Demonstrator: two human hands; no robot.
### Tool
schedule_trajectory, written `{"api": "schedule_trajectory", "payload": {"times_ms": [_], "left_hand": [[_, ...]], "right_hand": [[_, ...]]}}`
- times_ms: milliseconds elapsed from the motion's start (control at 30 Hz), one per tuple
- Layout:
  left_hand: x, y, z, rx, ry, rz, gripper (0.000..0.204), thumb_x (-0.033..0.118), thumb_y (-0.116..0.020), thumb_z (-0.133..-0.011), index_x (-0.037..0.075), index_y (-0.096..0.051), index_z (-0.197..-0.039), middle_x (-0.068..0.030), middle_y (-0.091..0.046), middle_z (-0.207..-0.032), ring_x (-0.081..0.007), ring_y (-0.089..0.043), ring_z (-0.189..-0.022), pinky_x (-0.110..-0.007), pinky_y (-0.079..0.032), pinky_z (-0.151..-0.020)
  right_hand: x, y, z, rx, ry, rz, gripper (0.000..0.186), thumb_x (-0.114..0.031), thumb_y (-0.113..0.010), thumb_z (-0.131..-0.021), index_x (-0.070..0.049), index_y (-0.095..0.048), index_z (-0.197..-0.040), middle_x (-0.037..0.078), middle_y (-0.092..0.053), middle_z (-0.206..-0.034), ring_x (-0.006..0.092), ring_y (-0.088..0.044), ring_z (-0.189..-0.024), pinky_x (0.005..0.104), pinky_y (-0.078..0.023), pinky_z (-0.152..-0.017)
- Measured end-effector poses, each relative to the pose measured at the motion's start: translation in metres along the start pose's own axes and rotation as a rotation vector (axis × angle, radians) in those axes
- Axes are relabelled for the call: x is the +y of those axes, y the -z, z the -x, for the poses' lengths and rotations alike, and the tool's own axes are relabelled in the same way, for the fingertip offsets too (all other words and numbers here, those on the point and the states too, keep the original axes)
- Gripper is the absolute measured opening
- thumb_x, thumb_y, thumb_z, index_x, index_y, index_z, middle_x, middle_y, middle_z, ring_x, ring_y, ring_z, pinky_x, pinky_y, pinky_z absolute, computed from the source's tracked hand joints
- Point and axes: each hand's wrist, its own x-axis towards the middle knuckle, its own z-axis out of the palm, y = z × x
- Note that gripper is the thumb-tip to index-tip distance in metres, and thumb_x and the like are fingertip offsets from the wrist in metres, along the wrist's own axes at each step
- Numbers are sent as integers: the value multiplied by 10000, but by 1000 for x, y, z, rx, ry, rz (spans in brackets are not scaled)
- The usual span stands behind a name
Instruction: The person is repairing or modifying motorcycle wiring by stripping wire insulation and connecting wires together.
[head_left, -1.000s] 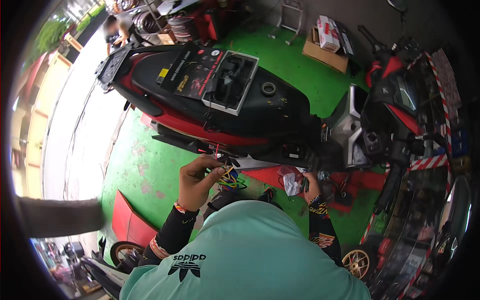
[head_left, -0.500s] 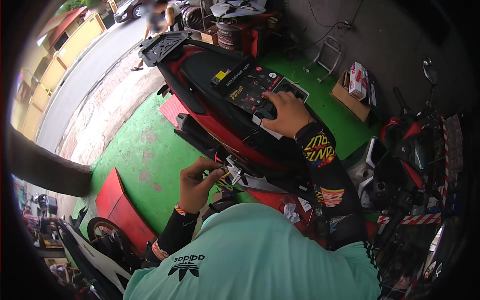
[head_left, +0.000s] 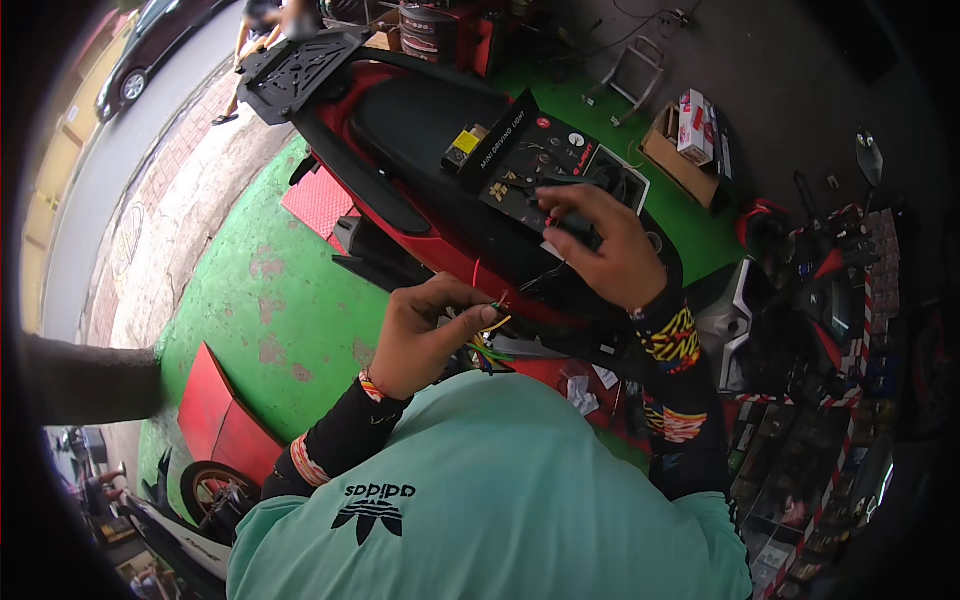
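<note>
My left hand (head_left: 427, 333) is closed in a pinch on the ends of thin electrical wires (head_left: 497, 318), with yellow, green and red among them. More of these wires hang below the fingers, beside the red and black scooter (head_left: 448, 258). My right hand (head_left: 618, 250) is curled round a dark hand tool (head_left: 580, 232), over the rear of the black seat. The tool looks like pliers, but the fingers hide most of it. Just beyond that hand, an open black box (head_left: 525, 160) with small parts in it lies on the seat (head_left: 420, 120).
A black rear rack (head_left: 300, 75) ends the scooter at the far left. Cardboard boxes (head_left: 680, 150) and a metal frame (head_left: 632, 78) stand on the green floor (head_left: 235, 290). A red panel (head_left: 225, 415) lies at left. Another motorcycle (head_left: 800, 290) stands at right. A person sits near the street.
My right hand has lifted off the box and come back toward me with the dark tool. My left hand has risen slightly to the right, still pinching the wires. A dark car has entered the street.
</note>
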Motion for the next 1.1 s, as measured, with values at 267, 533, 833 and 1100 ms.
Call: {"api": "schedule_trajectory", "payload": {"times_ms": [267, 533, 833, 1100], "left_hand": [[11, 5, -39, -329, 14, -50, 155, 115, -788, -864, -3, -750, -957, -61, -684, -859, -113, -609, -781, -286, -478, -721], [24, -8, -54, -493, -145, -188, 131, 72, -786, -815, 14, -761, -930, -63, -720, -839, -176, -618, -818, -318, -497, -738], [25, -18, -64, -413, -737, -513, 182, 48, -829, -698, 72, -733, -850, -30, -655, -770, -217, -566, -778, -362, -474, -728], [15, -20, -67, -407, -801, -519, 222, 1, -821, -662, 72, -734, -854, -20, -663, -776, -220, -570, -787, -348, -472, -693]], "right_hand": [[-70, 3, 43, 8, 211, 229, 437, -94, -822, -753, -98, -663, -1160, 98, -677, -1102, 275, -648, -954, 429, -483, -861], [-64, 8, 55, 12, 216, 388, 262, -168, -826, -741, -101, -701, -961, 2, -656, -992, 218, -626, -928, 406, -458, -843], [-82, -10, 69, 19, -760, -439, 126, -168, -687, -943, -47, -670, -908, 6, -581, -716, 104, -542, -621, 291, -416, -571], [-65, -12, 90, 156, -545, -360, 202, -190, -631, -972, -44, -653, -1110, 45, -599, -759, 136, -578, -667, 289, -468, -599]]}}
